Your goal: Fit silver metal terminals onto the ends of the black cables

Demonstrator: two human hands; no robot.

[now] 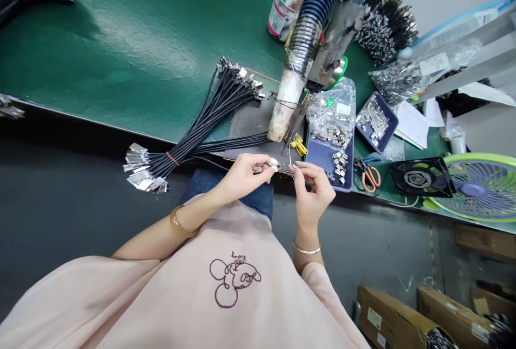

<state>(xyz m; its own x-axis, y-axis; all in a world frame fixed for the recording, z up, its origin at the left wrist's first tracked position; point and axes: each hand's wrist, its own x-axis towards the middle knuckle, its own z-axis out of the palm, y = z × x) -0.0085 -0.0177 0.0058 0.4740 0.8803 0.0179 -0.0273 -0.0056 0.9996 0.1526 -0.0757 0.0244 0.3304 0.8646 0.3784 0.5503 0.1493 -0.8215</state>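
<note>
My left hand (245, 174) is closed in a pinch on the metal connector end of a black cable (274, 164) at the bench's front edge. My right hand (312, 190) pinches a small metal shell piece (294, 166) a few centimetres right of that connector. Both hands sit just below the tip of a soldering tool under a ribbed fume hose (308, 31). A bundle of black cables with metal ends (193, 134), tied with a red band, lies to the left across the green mat (133, 42).
A blue tray (322, 159) of metal shells and a bag of them sit right of my hands. Further right lie a second blue tray (377, 121), orange scissors (370, 177), a small black fan (421, 178) and a green fan (479, 187). Cardboard boxes (403, 317) stand on the floor.
</note>
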